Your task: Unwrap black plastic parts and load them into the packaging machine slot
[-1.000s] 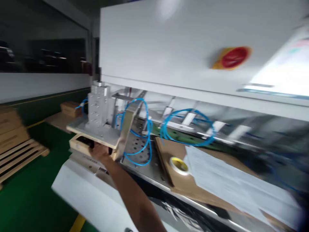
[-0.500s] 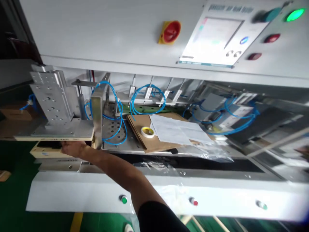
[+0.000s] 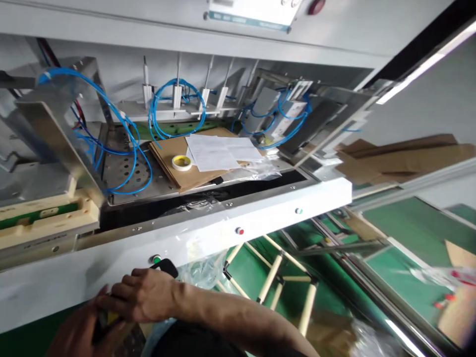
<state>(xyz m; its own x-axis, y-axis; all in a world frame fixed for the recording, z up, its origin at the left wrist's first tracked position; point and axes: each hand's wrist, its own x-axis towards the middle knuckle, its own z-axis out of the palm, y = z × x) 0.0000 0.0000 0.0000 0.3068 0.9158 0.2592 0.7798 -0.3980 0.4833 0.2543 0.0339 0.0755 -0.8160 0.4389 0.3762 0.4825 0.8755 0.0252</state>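
My right hand point(image 3: 145, 297) is low in front of the machine, its fingers closed round a black part point(image 3: 167, 267). Only one flat, rounded end of that part sticks out past the knuckles; the remainder is hidden. My left hand point(image 3: 76, 329), dark and a little blurred, meets the right one at the bottom edge, its fingers around the part's other end. Left of both hands' reach on the machine sits a cream fixture block point(image 3: 89, 210) with a long recess, green inside.
A metal bracket point(image 3: 61, 139) stands beside the fixture. Blue air tubes point(image 3: 139, 191) loop over a perforated plate. Cardboard sheets point(image 3: 169, 173) carry papers point(image 3: 213, 153) and a tape roll point(image 3: 181, 163). Push buttons point(image 3: 240, 231) line the white front ledge. A pipe frame point(image 3: 271, 277) stands below.
My right hand has come out of the fixture at the left and down toward my body, with the black part. My left hand has come into view. The view has swung right and down.
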